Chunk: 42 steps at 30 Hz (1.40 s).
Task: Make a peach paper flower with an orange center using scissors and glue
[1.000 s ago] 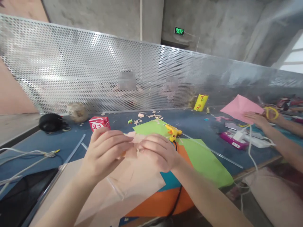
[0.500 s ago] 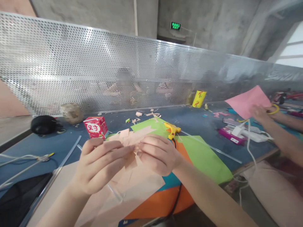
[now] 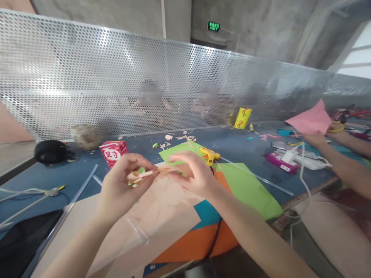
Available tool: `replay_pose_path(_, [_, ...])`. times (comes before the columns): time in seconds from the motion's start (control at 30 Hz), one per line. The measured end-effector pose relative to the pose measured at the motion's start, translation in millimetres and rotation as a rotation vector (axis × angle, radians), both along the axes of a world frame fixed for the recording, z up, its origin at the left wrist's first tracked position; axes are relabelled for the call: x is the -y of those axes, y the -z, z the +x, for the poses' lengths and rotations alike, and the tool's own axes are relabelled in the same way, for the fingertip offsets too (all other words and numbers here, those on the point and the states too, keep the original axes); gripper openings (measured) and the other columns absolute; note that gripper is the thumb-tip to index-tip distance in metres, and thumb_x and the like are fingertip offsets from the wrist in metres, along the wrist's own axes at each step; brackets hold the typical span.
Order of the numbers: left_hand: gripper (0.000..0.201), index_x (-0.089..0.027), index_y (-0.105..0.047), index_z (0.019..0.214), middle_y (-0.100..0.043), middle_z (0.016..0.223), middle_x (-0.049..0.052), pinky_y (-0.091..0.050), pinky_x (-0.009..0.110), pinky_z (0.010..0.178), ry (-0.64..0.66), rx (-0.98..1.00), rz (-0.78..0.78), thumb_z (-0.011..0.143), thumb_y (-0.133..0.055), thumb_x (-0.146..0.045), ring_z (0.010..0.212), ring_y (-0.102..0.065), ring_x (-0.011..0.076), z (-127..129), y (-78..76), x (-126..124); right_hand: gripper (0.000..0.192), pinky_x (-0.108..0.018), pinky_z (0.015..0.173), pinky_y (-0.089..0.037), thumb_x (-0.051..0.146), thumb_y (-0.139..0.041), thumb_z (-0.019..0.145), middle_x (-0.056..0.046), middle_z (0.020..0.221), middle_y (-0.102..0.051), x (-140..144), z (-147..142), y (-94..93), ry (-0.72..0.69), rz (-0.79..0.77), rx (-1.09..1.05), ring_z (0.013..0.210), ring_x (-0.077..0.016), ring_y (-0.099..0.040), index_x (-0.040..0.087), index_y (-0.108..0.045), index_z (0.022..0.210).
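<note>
My left hand (image 3: 121, 185) and my right hand (image 3: 193, 173) are raised over the blue table (image 3: 52, 177), both pinching a small folded piece of peach paper (image 3: 145, 174) between fingertips. The piece lies almost flat, edge-on to the camera. Under my hands lies a large peach paper sheet (image 3: 156, 216) with cuts in it, on top of orange (image 3: 199, 239), teal and green sheets (image 3: 246, 189).
A yellow glue gun (image 3: 210, 154) with a black cord lies just beyond my right hand. A red carton (image 3: 113, 151), a black object (image 3: 50, 151), clear glue sticks (image 3: 84, 187) and paper scraps are on the table. A perforated metal screen (image 3: 116, 85) runs along the back. Another person's hands (image 3: 314, 137) hold pink paper (image 3: 310, 117) at right.
The peach piece was held up facing me and is now turned nearly flat. My fingers have spread from a closed grip to a fingertip pinch.
</note>
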<state>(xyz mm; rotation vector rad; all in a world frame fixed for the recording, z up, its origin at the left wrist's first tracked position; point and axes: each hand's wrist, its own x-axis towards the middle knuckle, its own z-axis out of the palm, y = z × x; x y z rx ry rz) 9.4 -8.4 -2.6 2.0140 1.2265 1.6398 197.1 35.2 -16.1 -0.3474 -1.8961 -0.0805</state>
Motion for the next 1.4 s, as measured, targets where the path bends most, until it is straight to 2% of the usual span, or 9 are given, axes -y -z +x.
replay_pose_path(0.17, [0.033, -0.023, -0.055, 0.083, -0.057, 0.067, -0.006, -0.045, 0.018, 0.048, -0.019, 0.344, -0.432, 0.059, -0.077, -0.031, 0.053, -0.056, 0.0083, 3.2, -3.1, -5.2, 0.035, -0.034, 0.085, -0.048, 0.029, -0.063, 0.077, -0.005, 0.09, -0.065, -6.0, 2.5, -2.0, -0.023, -0.387, -0.072, 0.09, -0.017, -0.062, 0.019, -0.051, 0.109])
replay_pose_path(0.37, [0.041, -0.021, -0.06, 0.083, -0.067, 0.066, -0.003, -0.053, 0.023, 0.052, 0.057, 0.568, -0.563, 0.05, -0.083, -0.027, 0.055, -0.064, 0.0141, 0.4, -5.1, -12.1, 0.027, -0.03, 0.074, -0.049, 0.042, -0.042, 0.087, -0.003, 0.083, -0.065, -23.0, 12.1, -4.6, -0.096, -0.755, -0.279, 0.081, -0.0158, -0.064, 0.019, -0.055, 0.094])
replay_pose_path(0.53, [0.039, -0.019, -0.061, 0.082, -0.07, 0.068, -0.002, -0.054, 0.021, 0.055, 0.129, 0.647, -0.607, 0.05, -0.083, -0.021, 0.058, -0.066, 0.0141, -2.0, -3.6, -17.2, 0.025, -0.027, 0.069, -0.05, 0.039, -0.042, 0.086, -0.002, 0.079, -0.065, -35.4, 19.1, -5.6, -0.019, -0.808, -0.341, 0.07, -0.0139, -0.064, 0.019, -0.057, 0.083])
replay_pose_path(0.7, [0.038, -0.022, -0.061, 0.083, -0.071, 0.07, -0.003, -0.054, 0.023, 0.054, 0.125, 0.603, -0.664, 0.051, -0.082, -0.021, 0.058, -0.066, 0.0142, -1.8, -2.5, -16.4, 0.025, -0.025, 0.067, -0.05, 0.035, -0.036, 0.089, -0.003, 0.082, -0.066, -34.7, 19.6, -9.1, 0.088, -0.809, -0.259, 0.082, -0.0155, -0.065, 0.019, -0.055, 0.084])
replay_pose_path(0.87, [0.038, -0.022, -0.059, 0.082, -0.068, 0.063, -0.005, -0.052, 0.022, 0.051, 0.052, 0.499, -0.625, 0.052, -0.082, -0.027, 0.053, -0.064, 0.013, -1.5, -0.5, -15.5, 0.023, -0.026, 0.077, -0.048, 0.032, -0.037, 0.091, -0.005, 0.09, -0.067, -43.5, 35.2, -9.6, 0.376, -0.871, -0.068, 0.087, -0.0153, -0.064, 0.018, -0.056, 0.092])
replay_pose_path(0.97, [0.038, -0.023, -0.059, 0.085, -0.066, 0.062, -0.006, -0.05, 0.02, 0.051, -0.002, 0.375, -0.571, 0.055, -0.08, -0.032, 0.052, -0.062, 0.0114, -2.8, 1.0, -15.5, 0.012, -0.038, 0.086, -0.043, 0.022, -0.052, 0.084, -0.013, 0.097, -0.066, -50.5, 55.4, -9.1, 0.669, -0.956, 0.07, 0.1, -0.0257, -0.06, 0.015, -0.06, 0.085])
replay_pose_path(1.13, [0.041, -0.022, -0.06, 0.085, -0.065, 0.065, -0.003, -0.048, 0.022, 0.05, -0.066, 0.288, -0.502, 0.053, -0.08, -0.037, 0.055, -0.061, 0.0133, -4.0, 0.0, -16.0, 0.019, -0.045, 0.085, -0.042, 0.02, -0.049, 0.086, -0.02, 0.108, -0.061, -58.3, 84.6, -12.5, 1.013, -1.075, 0.216, 0.108, -0.0328, -0.055, 0.011, -0.062, 0.096])
replay_pose_path(1.27, [0.039, -0.022, -0.06, 0.085, -0.063, 0.068, -0.002, -0.046, 0.024, 0.052, -0.131, 0.18, -0.376, 0.056, -0.076, -0.042, 0.057, -0.058, 0.0142, -6.0, 1.4, -16.6, 0.021, -0.042, 0.086, -0.043, 0.021, -0.052, 0.086, -0.02, 0.111, -0.06, -62.1, 88.5, -12.3, 1.105, -1.166, 0.313, 0.11, -0.031, -0.055, 0.011, -0.062, 0.102])
replay_pose_path(1.4, [0.028, -0.024, -0.06, 0.083, -0.064, 0.076, -0.001, -0.045, 0.026, 0.061, -0.279, -0.128, -0.117, 0.065, -0.069, -0.043, 0.069, -0.059, 0.0162, -10.5, 5.7, -16.3, 0.032, -0.042, 0.086, -0.046, 0.038, -0.051, 0.088, -0.01, 0.111, -0.06, -66.8, 76.2, -1.8, 1.061, -1.249, 0.402, 0.101, -0.0218, -0.058, 0.014, -0.058, 0.108])
